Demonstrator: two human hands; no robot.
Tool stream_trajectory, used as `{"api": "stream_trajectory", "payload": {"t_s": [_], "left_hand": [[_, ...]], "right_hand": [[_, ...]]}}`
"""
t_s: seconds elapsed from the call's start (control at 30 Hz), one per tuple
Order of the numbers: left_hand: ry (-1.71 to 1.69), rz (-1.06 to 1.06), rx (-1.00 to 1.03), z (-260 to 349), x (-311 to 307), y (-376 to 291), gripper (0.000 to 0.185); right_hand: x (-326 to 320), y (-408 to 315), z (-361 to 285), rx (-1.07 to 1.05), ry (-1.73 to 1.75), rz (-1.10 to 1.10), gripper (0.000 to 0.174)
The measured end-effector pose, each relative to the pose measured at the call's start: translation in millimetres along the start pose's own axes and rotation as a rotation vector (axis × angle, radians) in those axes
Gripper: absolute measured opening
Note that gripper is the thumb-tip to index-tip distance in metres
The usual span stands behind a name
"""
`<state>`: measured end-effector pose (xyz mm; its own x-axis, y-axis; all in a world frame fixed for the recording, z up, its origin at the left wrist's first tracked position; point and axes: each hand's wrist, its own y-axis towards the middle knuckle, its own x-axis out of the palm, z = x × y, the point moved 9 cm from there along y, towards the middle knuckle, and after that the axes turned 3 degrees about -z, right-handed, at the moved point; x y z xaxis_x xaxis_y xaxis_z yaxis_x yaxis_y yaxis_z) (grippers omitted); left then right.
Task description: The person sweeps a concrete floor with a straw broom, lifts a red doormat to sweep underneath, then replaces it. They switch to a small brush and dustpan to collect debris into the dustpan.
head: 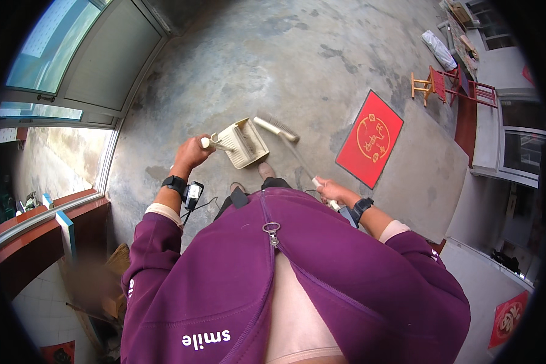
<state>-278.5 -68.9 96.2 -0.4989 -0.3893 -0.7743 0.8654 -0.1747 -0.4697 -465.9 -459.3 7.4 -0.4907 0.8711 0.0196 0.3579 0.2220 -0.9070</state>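
Observation:
My left hand (pixel 194 154) grips the upright handle of a cream plastic dustpan (pixel 245 144). The pan has a row of comb teeth across it and rests on the concrete floor just ahead of my feet. In my right hand (pixel 331 190) is the pale handle of a long broom (pixel 276 129). Its bristled head lies to the right of the dustpan's open side, apart from it, and looks slightly blurred. Whether the bristles touch the floor I cannot tell.
A red doormat (pixel 370 139) with gold characters lies on the concrete floor (pixel 264 59) to the right. A wooden folding stool (pixel 432 85) stands by the right wall, near a white sack (pixel 438 50). On the left is a metal-framed door (pixel 113 54).

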Motion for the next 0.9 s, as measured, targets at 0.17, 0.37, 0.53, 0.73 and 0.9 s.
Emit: {"api": "stream_trajectory", "payload": {"t_s": [0.17, 0.37, 0.53, 0.73, 0.9], "left_hand": [[0.005, 0.007, 0.0, -1, 0, 0, 0.036], [0.015, 0.01, -0.006, -3, 2, -1, 0.029], [0.01, 0.03, 0.024, -2, 1, -1, 0.027], [0.03, 0.011, 0.002, -2, 2, 0, 0.032], [0.023, 0.012, -0.003, -3, 4, -7, 0.03]], "right_hand": [[0, -38, 19, 0.048, 0.434, -0.188, 0.057], [-32, -94, 24, 0.049, 0.456, -0.145, 0.057], [-38, -52, 8, 0.033, 0.15, 0.063, 0.057], [-9, -34, 13, 0.048, 0.313, -0.11, 0.057], [-13, -62, 14, 0.048, 0.613, -0.218, 0.054]]}}
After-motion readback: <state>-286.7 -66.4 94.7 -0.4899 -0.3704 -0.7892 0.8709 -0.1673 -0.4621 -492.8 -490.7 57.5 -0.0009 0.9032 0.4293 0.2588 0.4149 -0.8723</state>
